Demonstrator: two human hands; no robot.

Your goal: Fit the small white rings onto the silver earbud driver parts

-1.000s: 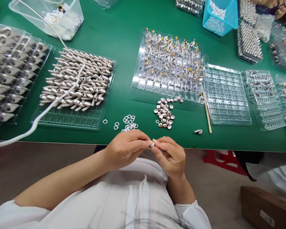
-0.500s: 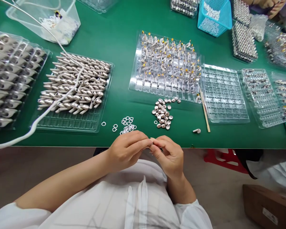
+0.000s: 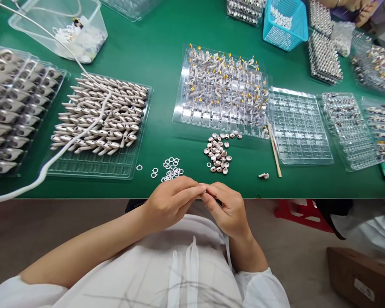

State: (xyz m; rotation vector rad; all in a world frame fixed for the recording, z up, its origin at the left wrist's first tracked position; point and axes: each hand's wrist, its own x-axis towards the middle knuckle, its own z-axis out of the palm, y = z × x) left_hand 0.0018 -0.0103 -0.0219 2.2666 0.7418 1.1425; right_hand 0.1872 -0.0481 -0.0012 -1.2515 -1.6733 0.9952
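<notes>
Noting layout by size: green table (image 3: 167, 55), near edge just under the fingertips. Left tray (image 3: 93, 164) stacked with stems, white cable (image 3: 60, 147) lying across it. Middle tray (image 3: 192, 116) part-filled, with a clear tray (image 3: 300, 128) to its right. At the near edge the left hand (image 3: 168, 203) and right hand (image 3: 227, 207) meet, fingertips pinched narrow on a small part (image 3: 202, 194). It is mostly hidden, so cannot tell what it is. Caps (image 3: 218, 154) heaped just ahead, rings (image 3: 171, 167) near them, both loose on the table.

Risks, judged:
- Part sits right at the edge, so a slip of the pinch could send it to lap or floor rather than table.
- A hand moving forward could brush rings or caps and scatter them.
- Cable, if tugged, could drag stems off the tray
</notes>
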